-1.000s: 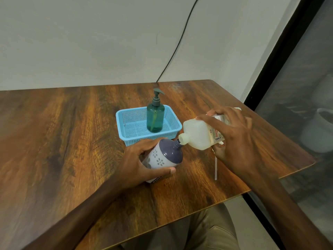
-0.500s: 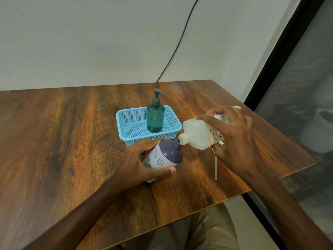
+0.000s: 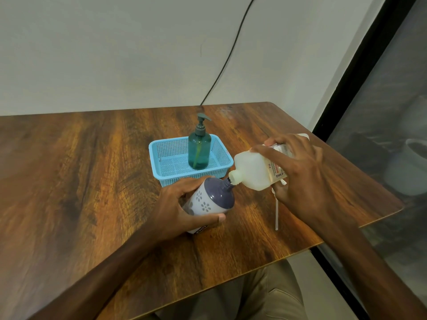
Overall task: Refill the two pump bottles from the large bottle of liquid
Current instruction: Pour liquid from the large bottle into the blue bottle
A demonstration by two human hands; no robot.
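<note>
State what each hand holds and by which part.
Left hand grips the flowered bottle round its body. Right hand grips the large bottle round its labelled middle.

Green pump bottle (image 3: 199, 150) upright in basket (image 3: 171, 177). Flowered bottle (image 3: 209, 201), pump off, tilted before basket. Large bottle (image 3: 253, 170) tipped right of basket, mouth at flowered neck.

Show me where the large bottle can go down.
Free: the broad tabletop left of the blue basket and left hand; the strip between basket and wall. Crowded: right of the basket, around the large bottle, right hand and white tube.
</note>
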